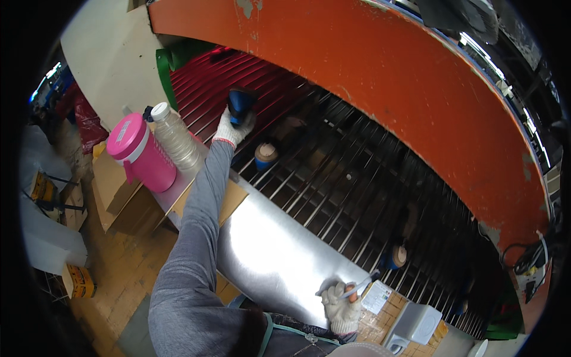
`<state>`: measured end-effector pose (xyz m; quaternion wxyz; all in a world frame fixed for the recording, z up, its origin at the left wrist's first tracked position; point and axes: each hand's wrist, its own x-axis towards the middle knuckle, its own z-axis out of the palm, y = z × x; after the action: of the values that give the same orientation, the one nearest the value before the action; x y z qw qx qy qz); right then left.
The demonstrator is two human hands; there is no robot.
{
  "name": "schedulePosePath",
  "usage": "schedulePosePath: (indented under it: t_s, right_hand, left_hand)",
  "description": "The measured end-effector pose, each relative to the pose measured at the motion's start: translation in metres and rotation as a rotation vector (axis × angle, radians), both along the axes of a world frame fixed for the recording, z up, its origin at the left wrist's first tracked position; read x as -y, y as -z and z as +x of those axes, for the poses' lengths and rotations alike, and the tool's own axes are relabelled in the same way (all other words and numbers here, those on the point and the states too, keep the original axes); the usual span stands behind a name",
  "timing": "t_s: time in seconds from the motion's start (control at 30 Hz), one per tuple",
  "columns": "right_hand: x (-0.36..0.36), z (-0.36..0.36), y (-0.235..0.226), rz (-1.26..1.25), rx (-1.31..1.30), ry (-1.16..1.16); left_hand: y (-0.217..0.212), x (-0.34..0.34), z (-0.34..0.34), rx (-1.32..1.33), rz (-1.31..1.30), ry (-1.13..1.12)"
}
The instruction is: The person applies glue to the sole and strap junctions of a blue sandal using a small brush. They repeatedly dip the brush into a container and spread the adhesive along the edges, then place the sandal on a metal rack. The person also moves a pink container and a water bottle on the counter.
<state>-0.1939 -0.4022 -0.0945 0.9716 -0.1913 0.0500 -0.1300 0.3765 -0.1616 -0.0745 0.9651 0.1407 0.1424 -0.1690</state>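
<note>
Left hand (pixel 233 126) grips blue spool (pixel 240 104) over machine rods | right hand (pixel 343 306) clutches pen-like tool (pixel 357 287), braced on steel ledge (pixel 267 250)

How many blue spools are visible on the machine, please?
3: one blue spool in the gloved left hand, one just below it, one near the right hand. More may be hidden behind the rods.
</note>
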Motion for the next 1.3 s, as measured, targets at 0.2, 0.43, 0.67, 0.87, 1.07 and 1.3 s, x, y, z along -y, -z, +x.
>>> schedulePosePath:
  t_s: [0.2, 0.43, 0.67, 0.87, 1.07, 1.3]
  right_hand:
    - [0.004, -0.001, 0.0, 0.047, -0.038, -0.052]
    - [0.003, -0.003, -0.007, 0.045, -0.064, -0.028]
    - [0.004, -0.003, -0.008, 0.044, -0.064, -0.046]
    - [0.005, -0.002, -0.007, 0.009, -0.057, -0.042]
    - [0.006, -0.003, -0.004, -0.019, -0.052, -0.06]
    - [0.007, -0.004, -0.005, 0.0, -0.02, -0.066]
  left_hand:
    - [0.044, -0.008, 0.109, 0.114, -0.105, 0.108]
    - [0.014, -0.018, 0.119, 0.059, 0.138, -0.048]
    - [-0.003, -0.037, 0.105, -0.069, 0.321, -0.427]
    - [0.019, -0.06, 0.129, 0.013, 0.215, -0.457]
    - [0.001, -0.056, 0.107, 0.118, 0.314, -0.442]
    - [0.002, -0.066, 0.137, 0.059, 0.623, -0.514]
